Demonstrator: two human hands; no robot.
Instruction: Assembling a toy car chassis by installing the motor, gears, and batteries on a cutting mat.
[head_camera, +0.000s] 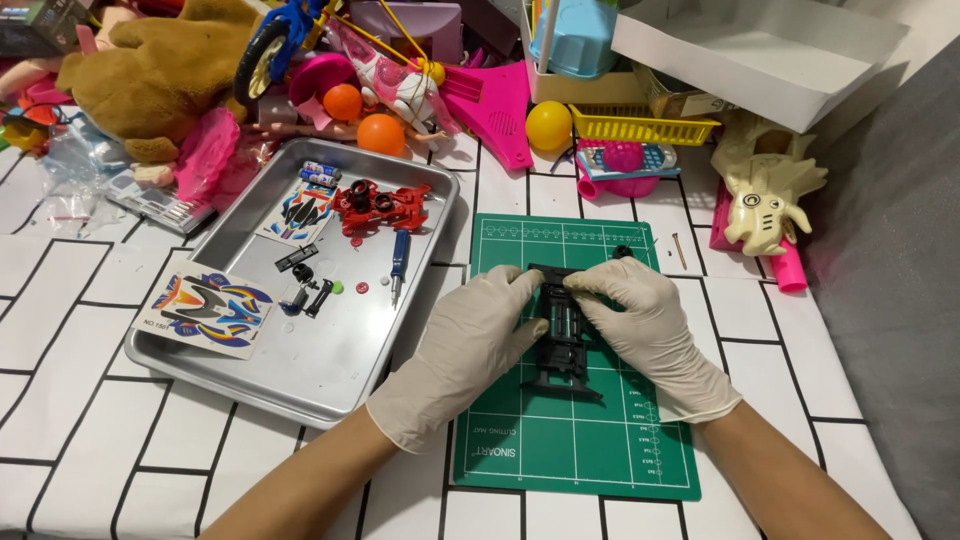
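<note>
— Where are you working, a home?
— It looks so: your table has a white cloth with black lines (90, 430), and behind it lie a brown plush toy (165, 70), orange balls (380, 133) and a yellow basket (645, 127), like a hobby corner.
</note>
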